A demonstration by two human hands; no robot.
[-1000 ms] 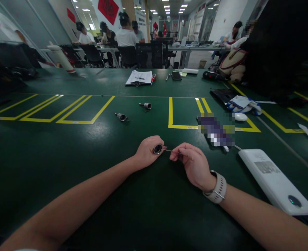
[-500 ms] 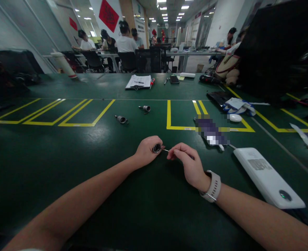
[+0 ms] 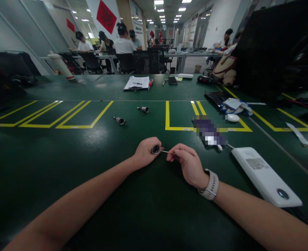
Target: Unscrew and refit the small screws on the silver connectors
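Nearest me, a pale watch [image 3: 209, 185] circles the right wrist, and beside that forearm a white power bank [image 3: 267, 177] lies on the green desk [image 3: 133, 212]. A little beyond, the left hand [image 3: 144, 152] is curled firmly around a metal cup [image 3: 155, 149], its round mouth facing back towards the wearer, held over the desk. The right hand [image 3: 189, 163] pinches a thin rod [image 3: 163, 151] between thumb and fingers, its far end reaching the cup's rim; whether it enters the mouth I can't tell. I'd judge the cup stiff, fairly dense for its size and perhaps slick, so best gripped round its barrel with the mouth left free; the rod looks light and slim, wanting a fingertip pinch near the tip. Farther off lie two similar metal pieces, one nearer [image 3: 120, 120], one behind [image 3: 144, 109], then a clipboard [image 3: 136, 83] with a red screwdriver [image 3: 150, 83] alongside.
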